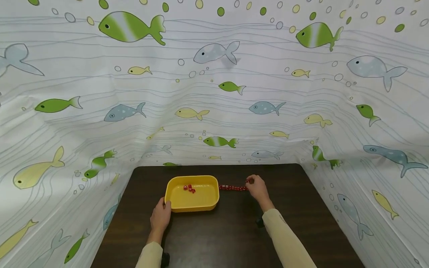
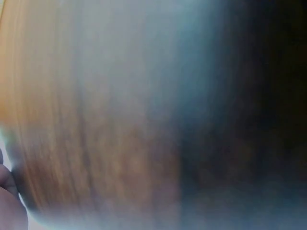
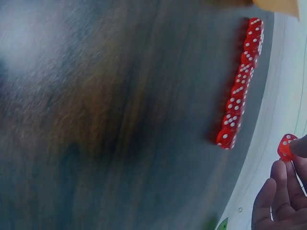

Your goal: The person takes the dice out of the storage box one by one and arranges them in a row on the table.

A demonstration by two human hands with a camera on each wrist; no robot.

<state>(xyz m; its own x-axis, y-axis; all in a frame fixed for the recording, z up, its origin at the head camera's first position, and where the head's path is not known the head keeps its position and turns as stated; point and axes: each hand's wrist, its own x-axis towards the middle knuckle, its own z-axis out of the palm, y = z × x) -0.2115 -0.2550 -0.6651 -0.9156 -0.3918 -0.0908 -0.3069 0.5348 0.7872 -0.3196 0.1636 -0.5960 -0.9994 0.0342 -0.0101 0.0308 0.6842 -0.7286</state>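
A yellow plastic tray (image 1: 197,206) stands on the dark table, with several red dice (image 1: 190,188) lying loose inside it. My left hand (image 1: 161,216) grips the tray at its near left corner, thumb along the wall. To the right of the tray runs a straight row of red dice with white pips (image 3: 237,96), set side by side. Beyond the row's right end, my right hand (image 1: 258,188) pinches a single red die (image 3: 287,146) between thumb and fingertips, raised above the table. In the left wrist view only blurred tabletop and a bit of the hand (image 2: 10,201) show.
The dark wood table (image 1: 214,242) reaches back to a white fish-patterned sheet (image 1: 214,100) that hangs behind it and along both sides. Dark wrist devices (image 1: 259,222) sit at both cuffs.
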